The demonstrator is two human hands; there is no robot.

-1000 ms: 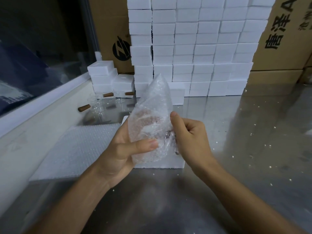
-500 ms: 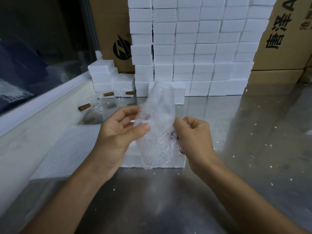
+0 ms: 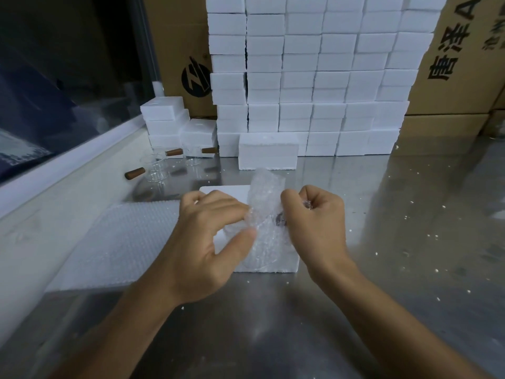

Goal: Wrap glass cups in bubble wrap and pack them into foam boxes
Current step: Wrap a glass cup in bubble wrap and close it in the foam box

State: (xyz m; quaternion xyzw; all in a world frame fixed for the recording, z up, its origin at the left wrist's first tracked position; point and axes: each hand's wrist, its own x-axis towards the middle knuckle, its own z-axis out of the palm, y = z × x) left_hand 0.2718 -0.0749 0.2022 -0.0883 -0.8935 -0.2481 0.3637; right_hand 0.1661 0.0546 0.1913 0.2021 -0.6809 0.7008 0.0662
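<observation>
A cup bundled in clear bubble wrap (image 3: 266, 214) is held between both hands just above an open white foam box (image 3: 276, 262) on the steel table. My left hand (image 3: 207, 236) pinches the wrap's left side with thumb and fingertips. My right hand (image 3: 314, 225) is curled round the bundle's right side, where a dark handle end shows. The cup itself is mostly hidden by the wrap. Three bare glass cups (image 3: 155, 170) with brown wooden handles stand at the back left. A stack of bubble wrap sheets (image 3: 117, 242) lies left of the box.
A tall wall of white foam boxes (image 3: 314, 77) fills the back, with one closed box (image 3: 267, 154) in front of it and a small pile (image 3: 166, 119) at the left. Cardboard cartons (image 3: 451, 64) stand behind. A window ledge (image 3: 68, 165) runs along the left. Foam crumbs dot the table.
The wrapped bundle has come down from chest height to just above the open foam box. My left hand shifted from cupping it underneath to pinching its side, and the tall loose top is folded lower.
</observation>
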